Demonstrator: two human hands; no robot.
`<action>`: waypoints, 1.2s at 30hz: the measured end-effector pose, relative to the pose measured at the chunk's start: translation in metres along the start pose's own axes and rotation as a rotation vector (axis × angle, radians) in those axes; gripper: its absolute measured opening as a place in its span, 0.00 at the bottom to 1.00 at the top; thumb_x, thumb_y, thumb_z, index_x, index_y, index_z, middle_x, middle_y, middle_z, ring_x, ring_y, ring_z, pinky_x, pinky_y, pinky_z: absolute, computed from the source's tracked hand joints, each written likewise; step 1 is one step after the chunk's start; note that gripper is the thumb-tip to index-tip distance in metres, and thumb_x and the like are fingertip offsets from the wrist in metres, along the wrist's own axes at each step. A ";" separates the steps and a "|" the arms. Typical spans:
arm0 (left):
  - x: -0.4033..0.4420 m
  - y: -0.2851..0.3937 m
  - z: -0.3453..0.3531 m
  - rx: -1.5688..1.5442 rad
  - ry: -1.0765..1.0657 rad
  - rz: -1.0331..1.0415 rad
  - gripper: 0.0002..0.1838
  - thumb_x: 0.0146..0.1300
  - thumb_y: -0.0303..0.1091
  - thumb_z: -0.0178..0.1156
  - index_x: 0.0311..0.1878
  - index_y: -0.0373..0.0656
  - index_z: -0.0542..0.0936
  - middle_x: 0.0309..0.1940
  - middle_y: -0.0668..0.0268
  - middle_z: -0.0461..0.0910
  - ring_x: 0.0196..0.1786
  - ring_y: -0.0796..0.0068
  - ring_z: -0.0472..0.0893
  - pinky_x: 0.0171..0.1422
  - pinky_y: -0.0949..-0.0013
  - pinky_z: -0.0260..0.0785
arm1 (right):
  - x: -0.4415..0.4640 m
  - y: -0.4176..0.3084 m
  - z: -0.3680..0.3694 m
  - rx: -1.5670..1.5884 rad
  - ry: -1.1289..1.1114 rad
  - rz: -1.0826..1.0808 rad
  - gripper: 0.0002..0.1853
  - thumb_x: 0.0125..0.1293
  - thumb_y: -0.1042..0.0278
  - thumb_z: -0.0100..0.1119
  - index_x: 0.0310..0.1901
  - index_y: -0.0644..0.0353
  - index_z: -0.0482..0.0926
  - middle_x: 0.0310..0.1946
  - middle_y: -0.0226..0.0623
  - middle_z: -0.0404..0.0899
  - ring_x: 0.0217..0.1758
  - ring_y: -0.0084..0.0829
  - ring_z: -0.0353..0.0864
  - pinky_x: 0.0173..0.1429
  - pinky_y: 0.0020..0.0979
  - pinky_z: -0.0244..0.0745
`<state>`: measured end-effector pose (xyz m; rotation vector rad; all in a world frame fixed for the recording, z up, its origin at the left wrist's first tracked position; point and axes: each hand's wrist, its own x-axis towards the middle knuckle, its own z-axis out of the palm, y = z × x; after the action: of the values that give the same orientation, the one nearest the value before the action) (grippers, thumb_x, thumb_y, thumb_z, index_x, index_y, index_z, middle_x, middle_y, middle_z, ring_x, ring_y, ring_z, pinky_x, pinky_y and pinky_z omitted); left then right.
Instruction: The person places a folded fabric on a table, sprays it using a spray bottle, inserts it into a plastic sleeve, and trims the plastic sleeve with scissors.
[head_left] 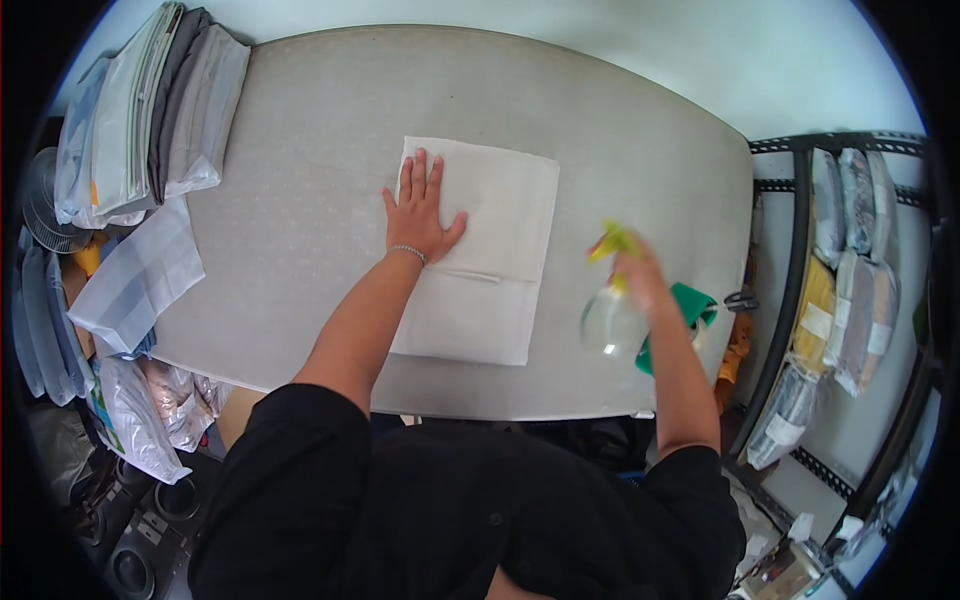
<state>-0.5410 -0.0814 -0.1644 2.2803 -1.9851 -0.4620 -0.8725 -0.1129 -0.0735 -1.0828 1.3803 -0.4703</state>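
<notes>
Right hand (642, 280), blurred, grips yellow-green head of clear rounded spray bottle (608, 326), right of the folded cloth, fill level can't tell; left hand (415, 218), fingers spread, lies flat on far-left part of smooth off-white rectangular folded cloth (497, 205), mid-table. Beyond: matte grey table (320, 120), clear plastic bags (208, 110) of folded fabric far left, bagged packs (858, 300) on right rack (802, 205).

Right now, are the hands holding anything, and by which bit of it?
The right hand holds the spray bottle up near its yellow top; blur hides the exact grip. The left hand lies flat on the folded cloth, gripping nothing.
</notes>
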 end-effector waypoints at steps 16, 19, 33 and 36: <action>-0.309 -0.192 -0.025 -0.587 0.050 0.371 0.24 0.64 0.33 0.55 0.64 0.43 0.72 0.63 0.54 0.73 0.65 0.50 0.71 0.70 0.55 0.62 | -0.103 -0.036 0.169 -0.320 0.024 0.024 0.17 0.57 0.65 0.54 0.46 0.64 0.79 0.32 0.39 0.83 0.36 0.29 0.82 0.44 0.32 0.75; -0.370 -0.264 -0.023 -0.562 0.049 0.319 0.22 0.63 0.31 0.57 0.61 0.42 0.73 0.59 0.53 0.74 0.63 0.50 0.73 0.68 0.56 0.65 | -0.120 -0.026 0.192 -0.334 -0.029 0.044 0.17 0.57 0.65 0.55 0.46 0.63 0.80 0.31 0.38 0.83 0.36 0.29 0.82 0.44 0.32 0.76; -0.312 -0.303 -0.069 -0.652 0.235 0.118 0.18 0.63 0.23 0.55 0.57 0.41 0.77 0.51 0.59 0.79 0.49 0.66 0.81 0.51 0.69 0.75 | -0.230 0.064 0.191 -0.106 0.067 -0.006 0.13 0.58 0.68 0.55 0.43 0.63 0.79 0.29 0.34 0.82 0.32 0.27 0.81 0.36 0.30 0.75; -0.240 -0.242 -0.091 -0.669 0.264 0.316 0.15 0.61 0.21 0.57 0.51 0.41 0.80 0.46 0.59 0.81 0.48 0.64 0.82 0.50 0.69 0.75 | -0.234 0.065 0.190 -0.028 0.195 -0.067 0.13 0.56 0.68 0.55 0.41 0.63 0.79 0.28 0.34 0.82 0.31 0.25 0.80 0.36 0.29 0.74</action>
<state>-0.3124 0.1788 -0.0987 1.5124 -1.6772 -0.6328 -0.7625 0.1719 -0.0303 -1.1323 1.5277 -0.6201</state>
